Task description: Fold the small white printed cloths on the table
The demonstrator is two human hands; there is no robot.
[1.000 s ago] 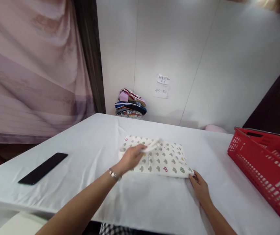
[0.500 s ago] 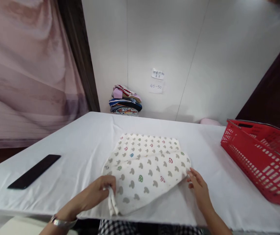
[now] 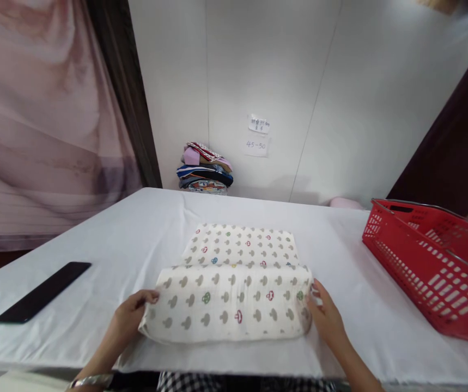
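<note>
White cloth covers the worktop (image 3: pixel 95 245), w/ a white panel wall behind and a pinkish curtain (image 3: pixel 33 109) off to the left. Vs. half a sec ago, the mushroom-print cloth (image 3: pixel 234 283) is no longer a slanted flap pulled toward me: its near part now lies as a straight folded band across the front, parallel to the worktop edge, w/ the far part flat behind it. My left hand (image 3: pixel 129 313) has shifted from the near corner, where it pinched a bunched bit, to the band's left end; fingers now curl round that end, thumb on top, gripping it. My right hand (image 3: pixel 326 316) sits about where it was, at the band's right end, fingers bent against the fabric edge; can't tell if they pinch it or just press. Cloth is at centre front of the worktop, between both hands. Black phone (image 3: pixel 41 291) lies flat, well apart to the left. Red plastic basket (image 3: pixel 430 267) stands at the right edge. Stack of folded clothes (image 3: pixel 205 169) sits at the far side against the wall, w/ two paper notes (image 3: pixel 257 136) stuck on the wall just right of it.
</note>
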